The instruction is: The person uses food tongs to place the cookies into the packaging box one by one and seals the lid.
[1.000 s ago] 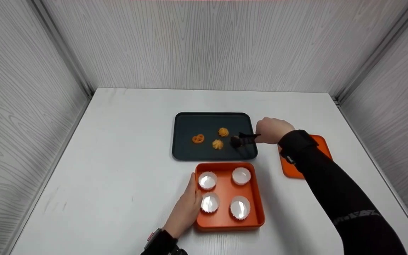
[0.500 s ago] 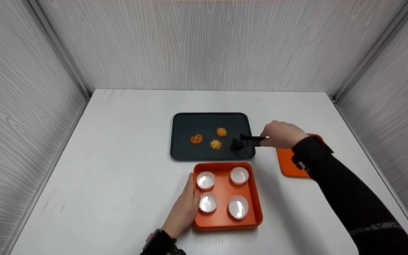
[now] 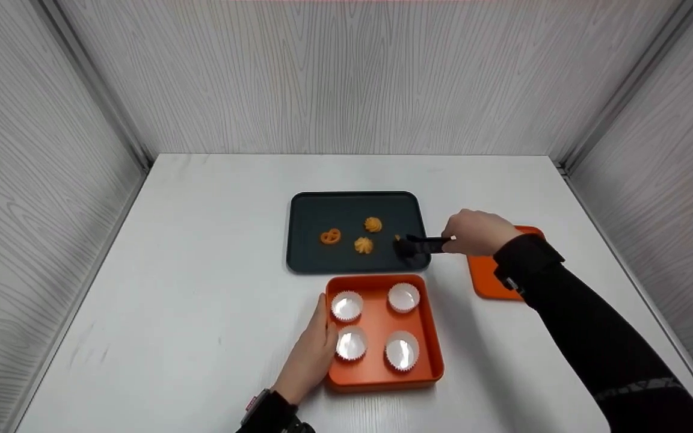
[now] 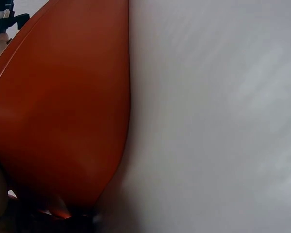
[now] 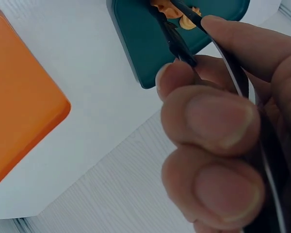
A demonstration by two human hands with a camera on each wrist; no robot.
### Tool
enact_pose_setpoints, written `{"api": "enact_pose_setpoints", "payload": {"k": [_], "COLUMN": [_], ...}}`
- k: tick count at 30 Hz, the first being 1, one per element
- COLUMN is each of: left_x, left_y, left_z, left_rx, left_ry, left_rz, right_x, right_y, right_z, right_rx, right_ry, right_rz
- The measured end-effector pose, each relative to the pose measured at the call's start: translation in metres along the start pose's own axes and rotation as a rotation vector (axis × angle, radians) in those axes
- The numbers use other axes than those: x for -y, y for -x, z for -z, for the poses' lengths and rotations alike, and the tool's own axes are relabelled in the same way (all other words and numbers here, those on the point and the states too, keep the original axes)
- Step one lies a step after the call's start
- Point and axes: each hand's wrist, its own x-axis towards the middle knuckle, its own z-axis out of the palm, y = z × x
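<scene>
My right hand [image 3: 476,231] holds black tongs [image 3: 428,245] over the right part of a dark green tray [image 3: 316,260]. In the right wrist view, the tongs' arms [image 5: 177,43] reach down around an orange-brown swirled cookie [image 5: 166,7], cut off by the frame's top edge. Whether they grip it I cannot tell. Left of the tips lie two swirl cookies, one [image 3: 373,224] behind the other [image 3: 363,245], and a pretzel [image 3: 330,236]. My left hand [image 3: 310,352] holds the left wall of an orange box [image 3: 376,380], its thumb at the rim. White paper cups [image 3: 402,350] stand inside the box.
An orange tray [image 3: 491,282] lies at the right, partly under my right forearm. The white table [image 3: 172,270] has grey wood-grain panels [image 3: 346,78] around its back and sides. The box stands close in front of the green tray.
My right hand shifts slightly right, then lower, with the tongs. A bit of yellow now shows at their tips. My left hand stays at the box; the whole view drifts a little.
</scene>
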Motion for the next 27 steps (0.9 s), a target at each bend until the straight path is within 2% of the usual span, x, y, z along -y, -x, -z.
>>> {"api": "enact_pose_setpoints", "payload": {"k": [7, 11, 18, 27], "left_x": [0.000, -0.001, -0.001, -0.002], "left_y": [-0.001, -0.001, 0.001, 0.003], "left_z": [-0.001, -0.001, -0.001, 0.001], "left_rx": [0.005, 0.005, 0.003, -0.007], "left_ry": [0.006, 0.005, -0.002, -0.015], "left_rz": [0.009, 0.011, -0.013, -0.033], "right_x": [0.004, 0.004, 0.004, 0.010], "right_y": [-0.001, 0.003, 0.021, 0.068], "right_z": [-0.001, -0.004, -0.013, -0.026], "right_rx": [-0.019, -0.064, -0.221, -0.466], "right_ry": [0.049, 0.089, 0.167, 0.290], "right_rz": [-0.013, 0.025, 0.130, 0.262]}}
